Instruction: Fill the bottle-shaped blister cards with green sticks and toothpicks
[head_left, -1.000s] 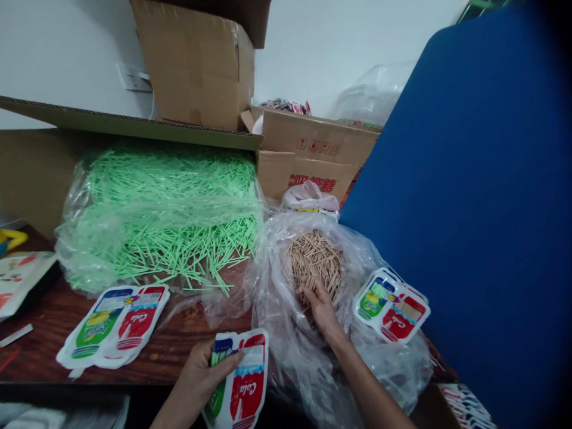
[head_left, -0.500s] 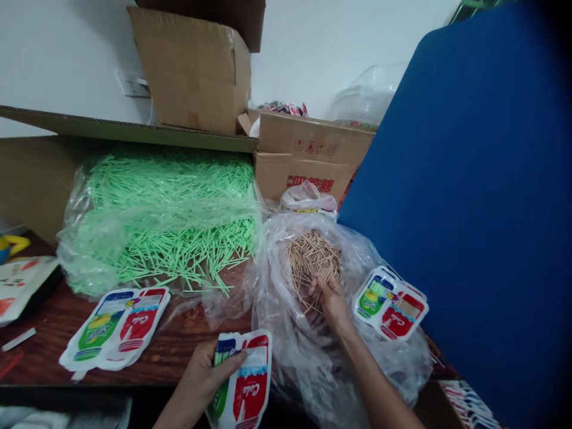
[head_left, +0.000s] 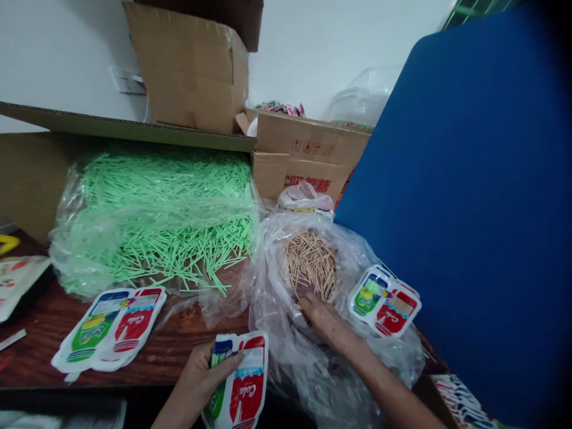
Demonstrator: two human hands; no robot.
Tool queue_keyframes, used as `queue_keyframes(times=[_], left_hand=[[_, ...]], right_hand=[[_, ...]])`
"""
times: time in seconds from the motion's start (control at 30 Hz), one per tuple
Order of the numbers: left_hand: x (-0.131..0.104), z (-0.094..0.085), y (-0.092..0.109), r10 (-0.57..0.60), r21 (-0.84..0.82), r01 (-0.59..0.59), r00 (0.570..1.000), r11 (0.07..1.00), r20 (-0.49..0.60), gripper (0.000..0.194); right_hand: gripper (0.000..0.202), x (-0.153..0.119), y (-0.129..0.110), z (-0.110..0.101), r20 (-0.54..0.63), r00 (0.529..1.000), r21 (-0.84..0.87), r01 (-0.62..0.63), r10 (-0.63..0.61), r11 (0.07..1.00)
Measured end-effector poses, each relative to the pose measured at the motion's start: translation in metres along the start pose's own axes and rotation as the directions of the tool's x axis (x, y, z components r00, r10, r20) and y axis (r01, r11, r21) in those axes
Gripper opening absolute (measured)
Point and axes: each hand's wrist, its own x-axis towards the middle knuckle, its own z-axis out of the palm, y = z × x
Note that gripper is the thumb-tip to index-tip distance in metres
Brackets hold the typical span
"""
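Observation:
Near the bottom centre, my left hand (head_left: 208,375) grips a green and red cola packet (head_left: 245,381), thumb across its front. My right hand (head_left: 317,313) reaches into an open plastic bag (head_left: 277,298) at the near edge of a pile of brown sticks (head_left: 310,262); its fingertips are partly hidden, and what they hold cannot be made out. A pile of bright green sticks (head_left: 179,238) lies in clear plastic at the left. Similar flat packets (head_left: 134,328) are stacked at the left front, and more packets (head_left: 393,310) rest on the bag's right side.
An open cardboard box (head_left: 170,134) surrounds the green sticks. Behind stand a tall carton (head_left: 192,71) and a carton with red print (head_left: 308,143). A large blue panel (head_left: 456,208) blocks the right side. The dark wooden table (head_left: 179,351) shows at the front.
My right hand has moved left and slightly down, to the near edge of the brown sticks. My left hand still holds its packet. The whole view has shifted slightly.

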Motion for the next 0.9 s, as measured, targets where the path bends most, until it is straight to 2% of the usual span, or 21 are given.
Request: queue_keyframes(times=[0.1, 0.17, 0.23, 0.3, 0.37, 0.43, 0.53, 0.6, 0.67, 0.77, 0.83, 0.9], left_hand=[[-0.001, -0.002, 0.000, -0.011, -0.001, 0.011, 1.000, 1.000, -0.016, 0.032], [-0.003, -0.002, 0.002, -0.018, -0.005, 0.017, 1.000, 1.000, -0.021, 0.032], [-0.004, -0.002, 0.004, -0.015, -0.010, 0.015, 1.000, 1.000, -0.026, 0.033], [-0.005, -0.001, 0.005, -0.006, -0.014, 0.005, 1.000, 1.000, -0.020, 0.033], [-0.005, 0.000, 0.006, 0.004, -0.006, -0.004, 1.000, 1.000, -0.003, 0.033], [-0.006, 0.001, 0.007, 0.007, -0.002, -0.007, 1.000, 1.000, 0.010, 0.033], [-0.006, 0.002, 0.008, 0.008, -0.013, -0.008, 1.000, 1.000, 0.030, 0.032], [-0.006, 0.003, 0.009, 0.010, -0.012, -0.010, 0.999, 1.000, 0.044, 0.030], [-0.005, 0.006, 0.011, 0.031, -0.002, -0.031, 0.998, 1.000, 0.055, 0.029], [-0.005, 0.013, 0.015, 0.085, 0.015, -0.086, 0.993, 0.996, 0.087, 0.025], [-0.006, 0.018, 0.016, 0.101, 0.018, -0.104, 0.986, 0.994, 0.134, 0.023], [-0.008, 0.021, 0.017, 0.107, 0.019, -0.112, 0.978, 0.994, 0.178, 0.022]], right_hand=[[0.011, 0.007, 0.004, -0.001, -0.200, 0.976, 0.211, -0.044, 0.088, 0.976], [0.018, 0.011, 0.007, -0.003, -0.306, 0.940, 0.331, -0.047, 0.154, 0.942], [0.028, 0.010, 0.007, -0.003, -0.343, 0.919, 0.380, -0.054, 0.195, 0.924], [0.033, 0.004, 0.003, 0.002, -0.351, 0.900, 0.508, -0.050, 0.260, 0.860], [0.033, -0.005, -0.002, 0.012, -0.305, 0.891, 0.668, -0.051, 0.336, 0.743], [0.030, -0.013, -0.005, 0.024, -0.245, 0.889, 0.757, -0.074, 0.387, 0.649], [0.028, -0.017, -0.005, 0.033, -0.221, 0.885, 0.760, -0.106, 0.409, 0.641], [0.026, -0.016, -0.006, 0.031, -0.230, 0.877, 0.796, -0.080, 0.422, 0.600], [0.024, -0.013, -0.012, 0.023, -0.244, 0.862, 0.879, 0.002, 0.445, 0.477], [0.020, -0.010, -0.038, 0.006, -0.246, 0.850, 0.964, 0.163, 0.466, 0.211], [0.016, -0.009, -0.064, -0.002, -0.208, 0.872, 0.977, 0.207, 0.444, 0.051], [0.015, -0.009, -0.090, -0.004, -0.180, 0.897, 0.974, 0.220, 0.404, -0.055]])
